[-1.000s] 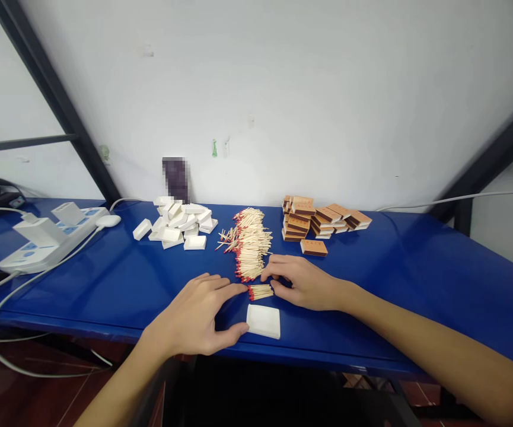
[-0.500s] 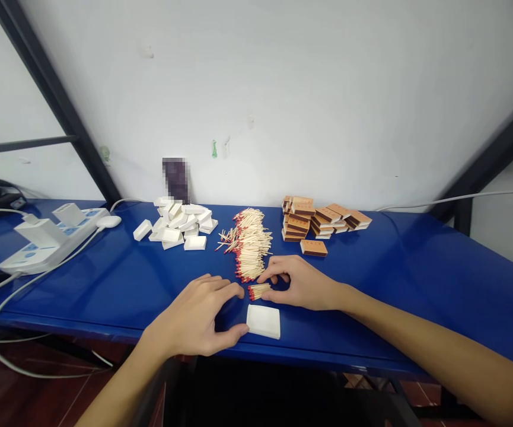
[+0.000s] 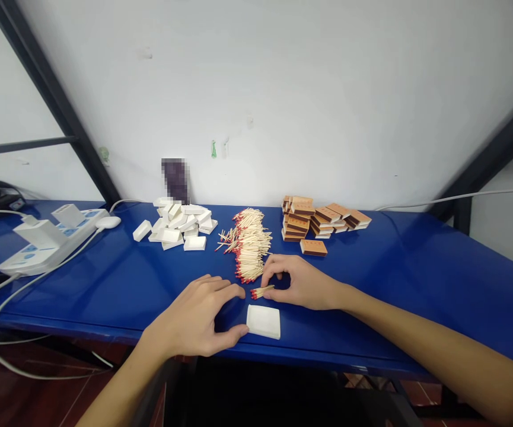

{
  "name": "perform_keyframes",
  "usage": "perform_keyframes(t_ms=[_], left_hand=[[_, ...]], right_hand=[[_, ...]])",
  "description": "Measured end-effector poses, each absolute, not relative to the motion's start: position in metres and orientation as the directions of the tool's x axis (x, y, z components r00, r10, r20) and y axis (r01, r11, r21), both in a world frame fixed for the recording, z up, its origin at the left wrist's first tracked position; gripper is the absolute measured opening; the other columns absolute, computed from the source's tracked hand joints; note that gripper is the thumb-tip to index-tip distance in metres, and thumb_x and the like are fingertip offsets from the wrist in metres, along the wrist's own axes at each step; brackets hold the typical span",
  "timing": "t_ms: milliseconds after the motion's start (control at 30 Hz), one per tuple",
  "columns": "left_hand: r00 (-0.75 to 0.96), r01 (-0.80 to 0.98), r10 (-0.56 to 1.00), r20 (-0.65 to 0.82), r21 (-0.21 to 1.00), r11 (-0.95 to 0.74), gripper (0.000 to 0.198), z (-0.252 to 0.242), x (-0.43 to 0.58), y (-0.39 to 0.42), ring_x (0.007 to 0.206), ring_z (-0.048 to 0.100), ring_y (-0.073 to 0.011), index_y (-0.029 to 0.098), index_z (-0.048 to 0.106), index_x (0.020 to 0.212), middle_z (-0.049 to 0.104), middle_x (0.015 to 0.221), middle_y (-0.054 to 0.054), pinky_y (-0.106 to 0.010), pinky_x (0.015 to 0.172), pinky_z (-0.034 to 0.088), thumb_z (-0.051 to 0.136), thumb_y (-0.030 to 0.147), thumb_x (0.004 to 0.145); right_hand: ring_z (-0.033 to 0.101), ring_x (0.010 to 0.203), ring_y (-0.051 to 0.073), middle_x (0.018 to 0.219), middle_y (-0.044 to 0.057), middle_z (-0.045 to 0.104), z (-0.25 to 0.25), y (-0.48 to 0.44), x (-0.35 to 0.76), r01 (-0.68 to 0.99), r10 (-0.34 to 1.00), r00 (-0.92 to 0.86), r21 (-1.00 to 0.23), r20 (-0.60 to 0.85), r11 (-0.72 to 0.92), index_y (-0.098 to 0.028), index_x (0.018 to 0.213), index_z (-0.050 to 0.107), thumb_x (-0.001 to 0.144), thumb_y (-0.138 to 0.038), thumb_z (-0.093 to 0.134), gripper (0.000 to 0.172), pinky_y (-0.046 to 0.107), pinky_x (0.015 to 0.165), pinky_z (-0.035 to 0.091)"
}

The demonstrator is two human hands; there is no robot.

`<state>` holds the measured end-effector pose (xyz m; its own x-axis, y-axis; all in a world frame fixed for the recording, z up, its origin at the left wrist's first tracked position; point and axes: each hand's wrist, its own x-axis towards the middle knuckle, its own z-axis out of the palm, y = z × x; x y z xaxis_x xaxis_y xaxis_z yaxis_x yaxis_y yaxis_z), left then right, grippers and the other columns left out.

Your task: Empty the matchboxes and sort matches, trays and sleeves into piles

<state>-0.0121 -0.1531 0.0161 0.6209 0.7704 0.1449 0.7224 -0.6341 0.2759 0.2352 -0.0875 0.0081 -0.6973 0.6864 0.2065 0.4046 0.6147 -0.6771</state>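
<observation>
My right hand (image 3: 298,283) pinches a small bundle of red-tipped matches (image 3: 261,291) just above the blue table (image 3: 118,284), beside the near end of the big match pile (image 3: 249,243). An open white matchbox tray (image 3: 263,321) lies in front of the bundle near the table's edge. My left hand (image 3: 196,317) rests on the table with curled fingers, its thumb against the tray's left side and its fingertips close to the matches' red heads.
A heap of white trays (image 3: 178,224) lies behind on the left, and stacked brown matchbox sleeves (image 3: 318,220) on the right. A white power strip (image 3: 45,240) with plugs and cables sits far left. Black frame bars slant at both sides.
My right hand has closed tighter on the match bundle and tilted it up slightly. The bundle looks thinner. My left hand has barely moved.
</observation>
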Motion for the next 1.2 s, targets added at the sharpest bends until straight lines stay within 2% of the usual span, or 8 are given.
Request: perform_keyframes(t_ms=[267, 500, 667, 867, 1067, 1200], left_hand=[[0.636, 0.703, 0.752, 0.172, 0.272, -0.657, 0.036, 0.0159, -0.0126, -0.1529, 0.097, 0.063, -0.0264, 0.022, 0.061, 0.114, 0.068, 0.099, -0.005, -0.044, 0.095, 0.044, 0.063, 0.042, 0.084], [0.666, 0.662, 0.726, 0.174, 0.31, -0.682, 0.036, 0.0171, -0.0109, -0.1523, 0.084, 0.062, -0.0216, 0.024, 0.063, 0.114, 0.064, 0.089, -0.002, -0.036, 0.084, 0.045, 0.067, 0.04, 0.083], [0.702, 0.625, 0.694, 0.16, 0.33, -0.708, 0.033, 0.0184, -0.0105, -0.1515, 0.081, 0.06, -0.0192, 0.026, 0.064, 0.116, 0.062, 0.085, 0.0, -0.033, 0.083, 0.043, 0.067, 0.039, 0.086], [0.704, 0.624, 0.691, 0.162, 0.322, -0.712, 0.032, 0.0185, -0.0107, -0.1514, 0.078, 0.059, -0.0185, 0.026, 0.066, 0.115, 0.061, 0.082, 0.0, -0.032, 0.079, 0.042, 0.067, 0.039, 0.086], [0.705, 0.617, 0.688, 0.172, 0.329, -0.714, 0.032, 0.0181, -0.0106, -0.1514, 0.08, 0.059, -0.0183, 0.026, 0.066, 0.115, 0.062, 0.084, 0.0, -0.032, 0.081, 0.043, 0.067, 0.04, 0.086], [0.705, 0.616, 0.687, 0.177, 0.329, -0.716, 0.031, 0.0181, -0.0106, -0.1506, 0.079, 0.06, -0.0182, 0.026, 0.066, 0.114, 0.062, 0.084, 0.0, -0.032, 0.081, 0.043, 0.067, 0.039, 0.086]], right_hand=[[0.059, 0.073, 0.014, 0.081, 0.002, 0.071, 0.0115, -0.0889, 0.2336, 0.408, 0.673, -0.713, -0.666, 0.194, 0.624, -0.02, 0.082, 0.074, 0.083, -0.026, 0.07, 0.008, 0.026, 0.064, 0.043], [0.063, 0.074, 0.014, 0.08, 0.002, 0.072, 0.0129, -0.091, 0.2336, 0.373, 0.644, -0.725, -0.647, 0.245, 0.666, -0.019, 0.08, 0.072, 0.083, -0.02, 0.069, 0.005, 0.026, 0.067, 0.046], [0.062, 0.075, 0.014, 0.08, 0.001, 0.072, 0.0132, -0.0879, 0.2358, 0.371, 0.629, -0.737, -0.63, 0.247, 0.682, -0.02, 0.081, 0.073, 0.083, -0.021, 0.069, 0.005, 0.025, 0.067, 0.046], [0.062, 0.072, 0.014, 0.08, 0.002, 0.072, 0.0129, -0.0871, 0.236, 0.362, 0.643, -0.737, -0.681, 0.209, 0.636, -0.018, 0.081, 0.072, 0.082, -0.022, 0.069, 0.005, 0.025, 0.066, 0.047], [0.063, 0.072, 0.014, 0.08, 0.002, 0.071, 0.0125, -0.0894, 0.2367, 0.354, 0.59, -0.756, -0.58, 0.284, 0.734, -0.019, 0.081, 0.073, 0.085, -0.02, 0.067, 0.007, 0.026, 0.067, 0.048], [0.064, 0.074, 0.014, 0.084, 0.004, 0.073, 0.0123, -0.0887, 0.2375, 0.339, 0.571, -0.766, -0.57, 0.295, 0.748, -0.018, 0.083, 0.073, 0.087, -0.022, 0.066, 0.008, 0.026, 0.068, 0.049]])
